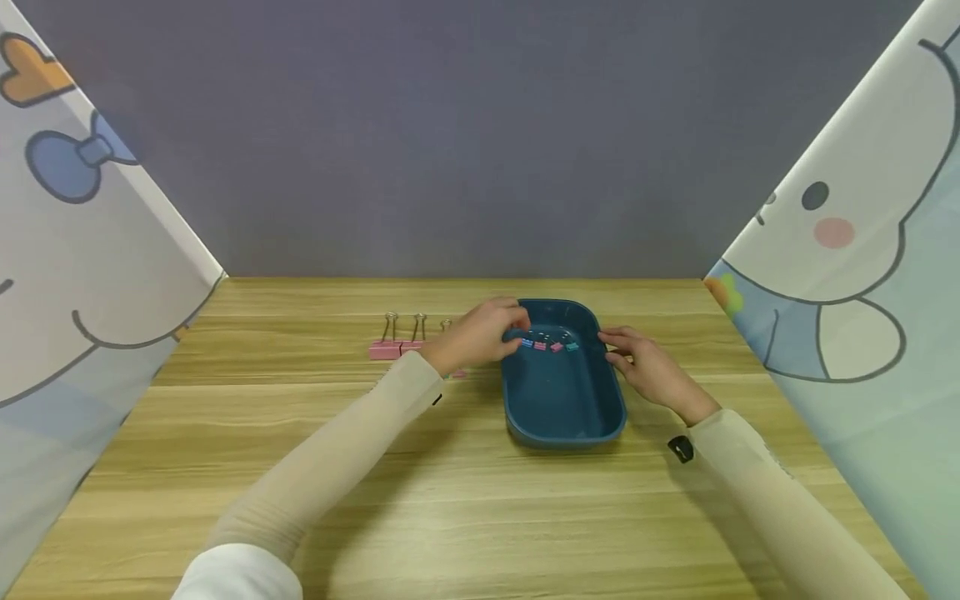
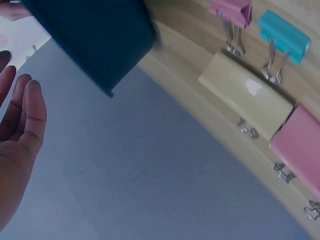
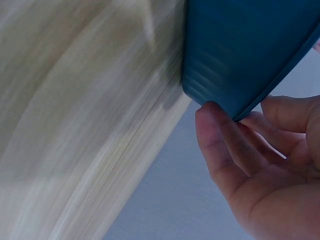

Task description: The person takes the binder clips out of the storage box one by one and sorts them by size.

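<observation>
A dark blue rectangular basin rests on the table. Inside, towards its far end, lie several small binder clips: a blue one, pink ones and a teal one. Over the basin's left rim is my left hand, its fingers loosely bent, and nothing shows between them in the left wrist view. On the opposite side my right hand holds the basin by its rim, with the thumb at the edge and fingers against the outer wall.
Left of the basin stand large pink binder clips and a cream one, partly behind my left arm. Smaller pink and teal clips lie in front of them. A grey panel backs the wooden table; printed panels flank it.
</observation>
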Motion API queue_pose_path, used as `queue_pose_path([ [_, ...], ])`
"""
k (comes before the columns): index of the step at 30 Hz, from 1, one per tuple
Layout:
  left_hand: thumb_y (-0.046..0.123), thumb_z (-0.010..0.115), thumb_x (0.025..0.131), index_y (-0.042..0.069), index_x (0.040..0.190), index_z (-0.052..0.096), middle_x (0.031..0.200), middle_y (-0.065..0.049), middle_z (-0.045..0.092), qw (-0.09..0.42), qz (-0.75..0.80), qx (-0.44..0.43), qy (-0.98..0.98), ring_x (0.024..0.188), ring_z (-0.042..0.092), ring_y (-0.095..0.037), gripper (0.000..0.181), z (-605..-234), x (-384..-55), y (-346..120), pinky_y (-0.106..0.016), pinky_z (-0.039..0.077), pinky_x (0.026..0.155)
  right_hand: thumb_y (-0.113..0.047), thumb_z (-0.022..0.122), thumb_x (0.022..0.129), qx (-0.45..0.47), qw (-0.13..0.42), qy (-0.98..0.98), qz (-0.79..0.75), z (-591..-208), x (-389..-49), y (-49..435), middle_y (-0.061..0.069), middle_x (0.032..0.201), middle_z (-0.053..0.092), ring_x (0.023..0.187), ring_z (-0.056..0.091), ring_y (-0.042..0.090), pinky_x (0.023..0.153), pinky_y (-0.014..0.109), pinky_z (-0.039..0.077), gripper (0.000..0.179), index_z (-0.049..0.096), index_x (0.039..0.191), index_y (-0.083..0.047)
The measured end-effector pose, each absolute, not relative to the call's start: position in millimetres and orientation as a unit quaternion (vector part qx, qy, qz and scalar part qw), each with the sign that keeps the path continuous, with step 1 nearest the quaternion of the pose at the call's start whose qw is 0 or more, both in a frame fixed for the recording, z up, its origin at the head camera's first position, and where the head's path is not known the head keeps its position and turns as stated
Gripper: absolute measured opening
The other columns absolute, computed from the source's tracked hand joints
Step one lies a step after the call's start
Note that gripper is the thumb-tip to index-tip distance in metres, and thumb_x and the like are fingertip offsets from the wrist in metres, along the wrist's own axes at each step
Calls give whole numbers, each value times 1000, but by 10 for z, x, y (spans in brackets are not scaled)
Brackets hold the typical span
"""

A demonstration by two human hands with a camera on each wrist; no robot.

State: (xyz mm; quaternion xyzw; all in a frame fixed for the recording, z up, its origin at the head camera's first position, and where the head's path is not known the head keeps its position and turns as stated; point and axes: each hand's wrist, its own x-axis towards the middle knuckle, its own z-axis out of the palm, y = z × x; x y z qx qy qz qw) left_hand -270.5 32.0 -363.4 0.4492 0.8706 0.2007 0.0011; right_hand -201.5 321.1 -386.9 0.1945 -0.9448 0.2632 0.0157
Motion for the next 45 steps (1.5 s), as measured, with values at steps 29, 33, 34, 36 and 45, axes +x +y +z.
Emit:
queue_pose_path([
  [29, 2, 63, 86, 2, 100, 69, 85, -5, 64, 12, 98, 407, 908, 83, 56, -18, 15, -3870, -2901, 729, -30, 44, 80, 2, 55, 94, 201, 16, -945, 257, -3849, -2062, 3188, 20, 129, 48, 102, 60, 36, 80, 45, 50, 38, 49, 131, 10],
  [33, -3, 59, 87, 4, 89, 70, 70, -3, 58, 15, 89, 409, 908, 68, 49, -16, 13, -3909, -2929, 765, -28, 44, 70, 3, 55, 93, 201, 17, -945, 259, -3854, -2066, 3195, 20, 129, 48, 101, 60, 35, 79, 44, 51, 38, 49, 130, 10],
  [34, -4, 58, 87, 5, 86, 69, 68, -2, 56, 17, 86, 406, 909, 67, 47, -15, 14, -3917, -2932, 776, -28, 43, 68, 3, 55, 93, 201, 18, -944, 259, -3856, -2066, 3197, 20, 129, 48, 101, 60, 35, 79, 44, 51, 38, 50, 130, 10],
  [36, -4, 56, 88, 7, 80, 67, 63, -2, 53, 26, 80, 400, 913, 64, 44, -15, 18, -3938, -2938, 801, -27, 42, 64, 3, 55, 93, 200, 18, -945, 258, -3863, -2067, 3202, 20, 129, 48, 101, 60, 35, 79, 44, 51, 38, 50, 130, 10],
  [45, 0, 54, 93, 9, 82, 67, 76, -6, 59, 67, 65, 364, 927, 77, 52, -20, 19, -4011, -2923, 945, -31, 46, 71, 1, 55, 94, 191, 13, -948, 255, -3887, -2059, 3228, 19, 130, 48, 102, 60, 34, 79, 44, 51, 38, 50, 131, 9],
])
